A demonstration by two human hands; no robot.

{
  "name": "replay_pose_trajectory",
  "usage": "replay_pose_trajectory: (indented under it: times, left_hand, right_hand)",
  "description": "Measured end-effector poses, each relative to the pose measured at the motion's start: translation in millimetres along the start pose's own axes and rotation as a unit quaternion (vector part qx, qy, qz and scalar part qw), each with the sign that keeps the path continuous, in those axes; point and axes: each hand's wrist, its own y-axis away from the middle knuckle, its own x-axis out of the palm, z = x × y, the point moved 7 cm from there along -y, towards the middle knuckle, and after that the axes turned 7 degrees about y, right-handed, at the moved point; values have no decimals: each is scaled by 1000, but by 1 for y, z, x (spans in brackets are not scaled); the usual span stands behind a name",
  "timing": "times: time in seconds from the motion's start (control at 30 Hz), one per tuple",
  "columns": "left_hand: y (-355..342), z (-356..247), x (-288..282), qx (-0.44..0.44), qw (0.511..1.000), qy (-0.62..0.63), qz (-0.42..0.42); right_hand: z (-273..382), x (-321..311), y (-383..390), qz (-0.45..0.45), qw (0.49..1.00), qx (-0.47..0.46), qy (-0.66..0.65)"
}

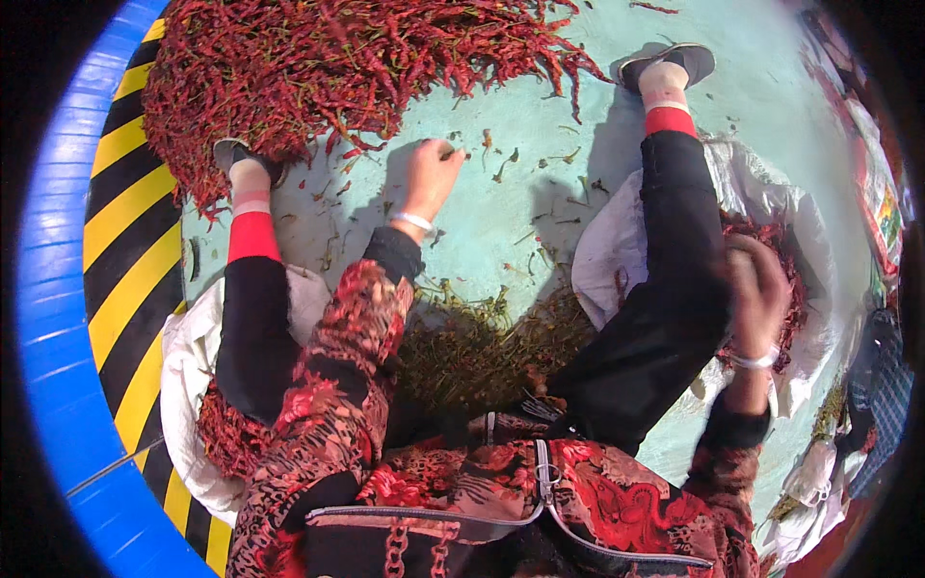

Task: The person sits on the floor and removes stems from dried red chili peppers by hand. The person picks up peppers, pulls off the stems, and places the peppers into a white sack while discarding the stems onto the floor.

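My left hand [431,181] is out in front of me over the pale green floor, just short of a big heap of dried red chillies [337,67]. Its fingers are curled together in a pinch; something small and dark shows at the tips, too small to name. My right hand [757,294], smeared by motion, is over an open white sack [809,241] outside my right leg. Red chillies [792,265] lie in that sack under and beside the hand. Whether it holds any I cannot make out.
Between my legs lies a pile of greenish-brown stems [472,352]; loose stem bits [501,164] dot the floor. Another white sack [188,385] with red chillies [226,433] sits by my left leg. Yellow-black striped edging [130,250] and a blue border [58,279] run along the left.
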Motion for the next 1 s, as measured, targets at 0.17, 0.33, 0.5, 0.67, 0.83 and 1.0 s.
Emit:
replay_pose_trajectory:
  times: [0.17,0.33,0.5,0.67,0.83,1.0]
  left_hand:
    - [69,-15,-27,-100,963,248,22]
    - [148,-80,-38,-69,937,318,125]
    - [168,-62,-54,-132,844,515,74]
    - [176,-46,-57,-178,833,509,122]
    - [180,-112,-70,110,904,381,162]
    - [179,-132,-90,54,935,319,147]
  right_hand:
    - [9,181,22,273,932,28,-234]
    - [38,242,70,363,864,60,-344]
    - [42,234,84,335,896,-11,-291]
    - [63,183,79,244,897,-12,-369]
    - [81,168,99,397,858,42,-323]
    - [81,180,111,351,855,18,-382]
